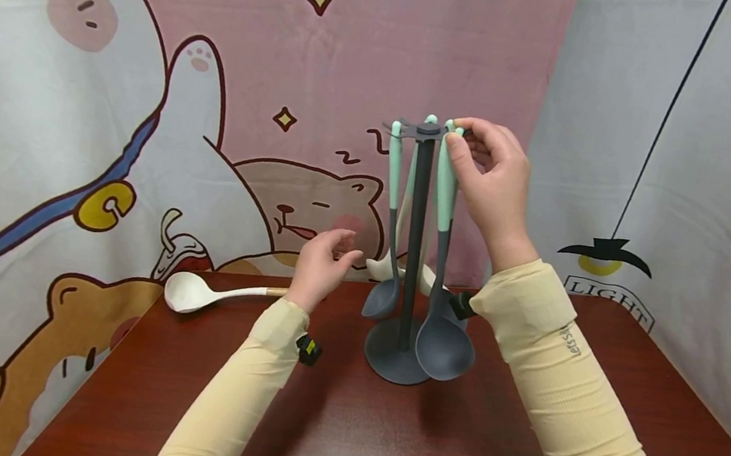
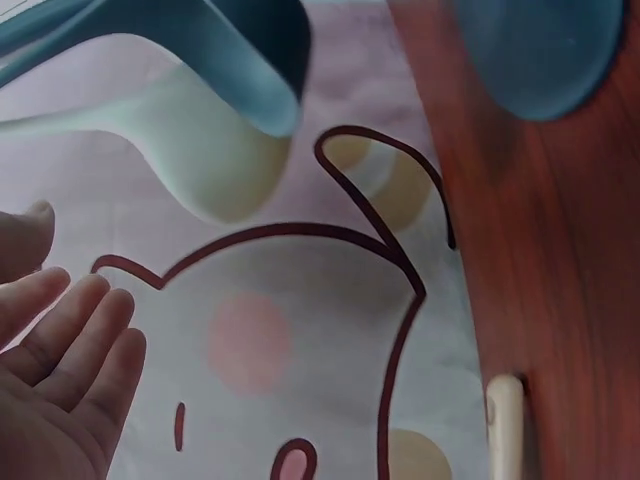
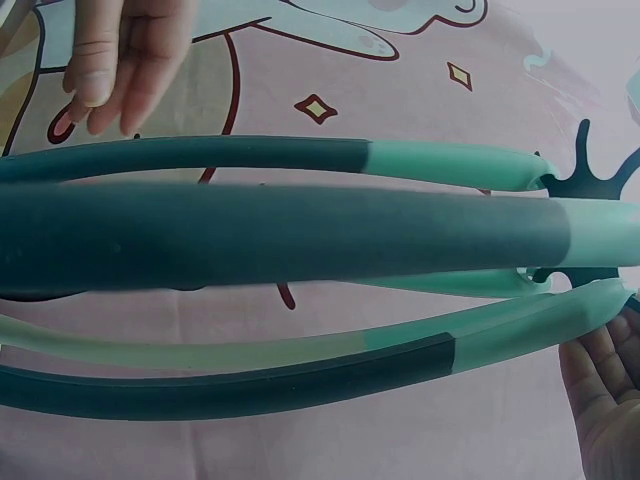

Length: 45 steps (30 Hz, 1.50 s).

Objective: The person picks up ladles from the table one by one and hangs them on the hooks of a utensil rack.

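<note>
My right hand (image 1: 494,183) pinches the top of a mint-green handle at the hooks of a dark utensil stand (image 1: 415,242). That handle appears to belong to a grey ladle (image 1: 445,348) hanging at the front right; whether its end sits on a hook is hidden by the fingers. In the right wrist view, several handles (image 3: 455,160) run close together beside the fingertips. My left hand (image 1: 322,272) is held in the air left of the stand, fingers loosely extended and holding nothing. A smaller grey spoon-like utensil (image 1: 382,300) hangs on the stand's left side.
A white ladle (image 1: 189,294) with a wood-coloured handle end lies at the back left of the red-brown table (image 1: 340,438). Pale utensils (image 2: 215,150) hang behind the stand's pole. A cartoon-printed cloth (image 1: 387,48) hangs right behind the table.
</note>
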Motion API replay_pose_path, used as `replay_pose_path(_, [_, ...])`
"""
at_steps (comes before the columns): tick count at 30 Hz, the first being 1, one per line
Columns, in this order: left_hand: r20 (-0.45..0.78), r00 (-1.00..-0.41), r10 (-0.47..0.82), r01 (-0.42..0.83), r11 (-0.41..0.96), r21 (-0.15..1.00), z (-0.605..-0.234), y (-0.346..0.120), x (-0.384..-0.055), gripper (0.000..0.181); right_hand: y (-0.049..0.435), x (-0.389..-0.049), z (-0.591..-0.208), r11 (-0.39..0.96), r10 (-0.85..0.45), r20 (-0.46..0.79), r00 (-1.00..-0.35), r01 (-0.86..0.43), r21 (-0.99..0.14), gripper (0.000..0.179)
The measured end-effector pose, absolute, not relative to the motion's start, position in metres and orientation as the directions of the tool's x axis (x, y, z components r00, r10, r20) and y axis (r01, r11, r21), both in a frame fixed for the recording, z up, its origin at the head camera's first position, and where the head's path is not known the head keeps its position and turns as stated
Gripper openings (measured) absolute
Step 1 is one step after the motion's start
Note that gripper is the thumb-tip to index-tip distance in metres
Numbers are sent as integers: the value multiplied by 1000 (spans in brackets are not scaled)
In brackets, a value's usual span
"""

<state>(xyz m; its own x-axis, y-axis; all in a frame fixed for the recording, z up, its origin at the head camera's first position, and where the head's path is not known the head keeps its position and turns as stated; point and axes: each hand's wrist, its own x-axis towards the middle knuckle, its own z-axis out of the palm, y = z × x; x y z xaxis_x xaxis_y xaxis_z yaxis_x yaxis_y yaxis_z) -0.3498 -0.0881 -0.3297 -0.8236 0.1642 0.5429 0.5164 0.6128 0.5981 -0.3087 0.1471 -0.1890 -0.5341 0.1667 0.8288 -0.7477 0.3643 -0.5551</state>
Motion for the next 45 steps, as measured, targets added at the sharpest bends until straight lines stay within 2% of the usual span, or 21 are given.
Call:
replay_pose_path(20, [412,-871,267,440,798,413,-364,-121,-370,64,145,-304,-187,345,165,844,-511,-772,-535,27])
replay_pose_path(29, [403,-871,280,412,864,290,-378,-136,-376,71,145,-303,-187,337,166,842,-513,-773,-538,27])
replay_pose_path(45, [404,-879,254,351,918,187,-396,-162,-386,92,146,-306,-188,356,163,830,-533,-753,-553,28])
